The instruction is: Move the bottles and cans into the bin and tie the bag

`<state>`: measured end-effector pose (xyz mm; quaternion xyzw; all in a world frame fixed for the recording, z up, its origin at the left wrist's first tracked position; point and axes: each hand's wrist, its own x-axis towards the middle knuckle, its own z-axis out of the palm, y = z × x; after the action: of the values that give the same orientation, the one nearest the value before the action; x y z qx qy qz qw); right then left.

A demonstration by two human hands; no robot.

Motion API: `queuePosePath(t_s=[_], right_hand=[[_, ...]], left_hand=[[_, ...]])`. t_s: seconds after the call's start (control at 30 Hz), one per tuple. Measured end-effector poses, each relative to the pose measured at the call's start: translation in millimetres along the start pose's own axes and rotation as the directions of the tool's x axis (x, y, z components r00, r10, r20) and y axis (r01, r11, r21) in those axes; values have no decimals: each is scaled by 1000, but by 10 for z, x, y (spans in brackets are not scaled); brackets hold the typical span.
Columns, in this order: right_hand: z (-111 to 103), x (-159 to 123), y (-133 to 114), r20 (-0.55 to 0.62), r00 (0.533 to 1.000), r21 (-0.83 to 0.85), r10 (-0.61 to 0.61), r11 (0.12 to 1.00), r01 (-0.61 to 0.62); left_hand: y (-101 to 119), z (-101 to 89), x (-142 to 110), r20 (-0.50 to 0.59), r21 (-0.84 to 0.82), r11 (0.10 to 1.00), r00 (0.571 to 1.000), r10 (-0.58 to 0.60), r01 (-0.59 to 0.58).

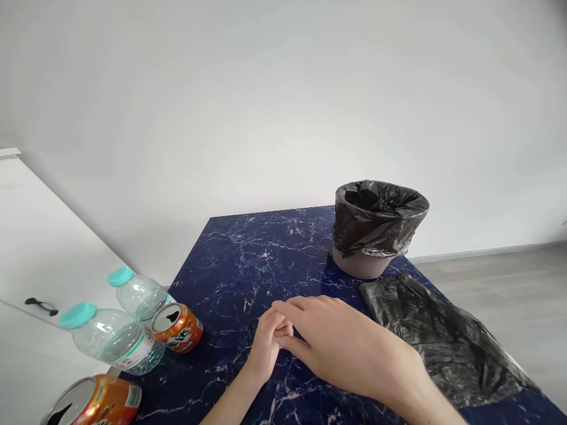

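Observation:
My left hand (267,337) and my right hand (339,342) meet above the front of the dark blue marbled table (266,254). The left fingers are curled in, and the closed fingers and thumb of the right hand rest around their tips. No object shows in either hand, though the palms are hidden. To the left stand an opened orange drink can (188,333) and two clear plastic bottles with turquoise caps, a nearer bottle (117,339) and a farther bottle (142,295). A second opened orange can (110,401) is cut off by the bottom edge.
At the table's back right stands a bin (361,265) lined with a black bag (381,227). Another black plastic bag (447,342) lies flat along the right side. A pale wall (283,106) rises behind, and a white cabinet (48,248) with a black handle is at left.

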<state>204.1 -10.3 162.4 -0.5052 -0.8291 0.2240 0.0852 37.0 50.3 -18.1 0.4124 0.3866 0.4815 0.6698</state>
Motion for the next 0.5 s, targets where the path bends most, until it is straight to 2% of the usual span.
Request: queuePosePath(t_s=[0.2,0.5], right_hand=[[-70,-46,68,-29,1000,-19,6,1000,-7],[-160,-125,222,-53,995,15,84,996,-83]], left_hand=[[233,-144,115,53,-170,980,994,-92,100],[333,-271,148,-43,-471,868,979,-199,156]])
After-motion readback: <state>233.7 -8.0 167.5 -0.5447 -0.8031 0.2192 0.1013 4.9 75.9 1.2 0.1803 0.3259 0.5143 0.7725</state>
